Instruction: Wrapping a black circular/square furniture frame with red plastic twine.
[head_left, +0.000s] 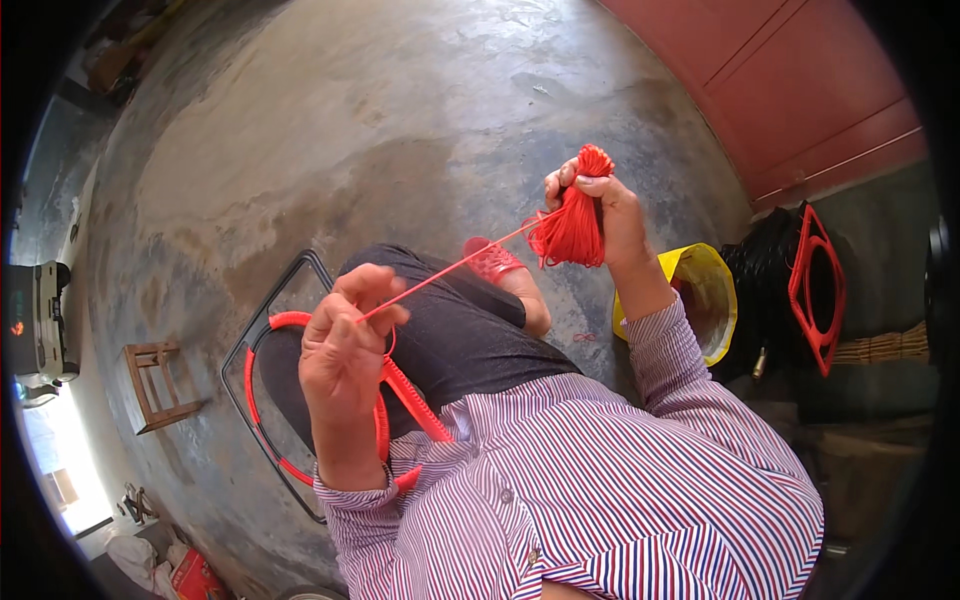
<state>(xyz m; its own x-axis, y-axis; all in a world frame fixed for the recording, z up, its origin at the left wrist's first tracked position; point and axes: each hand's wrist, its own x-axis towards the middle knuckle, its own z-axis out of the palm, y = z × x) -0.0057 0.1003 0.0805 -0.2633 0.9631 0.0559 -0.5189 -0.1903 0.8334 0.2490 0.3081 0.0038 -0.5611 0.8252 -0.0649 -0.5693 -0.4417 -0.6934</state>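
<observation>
My right hand [620,212] is raised and closed round a bundle of thin red cord [572,228], whose loops hang below the fist. From the bundle a single taut strand [455,266] runs down to my left hand [335,372], which pinches it between thumb and fingers. Across my lap, under the left hand, lies a black metal frame [232,385] with an inner ring [254,400] partly wrapped in red cord. A wrapped red bar [412,398] slants beside the left wrist. Part of the frame is hidden by my left hand and forearm.
A yellow bucket-like container [720,300] stands right of my right forearm. Beyond it are stacked black frames, one wrapped in red [812,290]. A small wooden stool [158,388] stands on the concrete floor [400,130] at left. Red doors [800,90] fill the upper right.
</observation>
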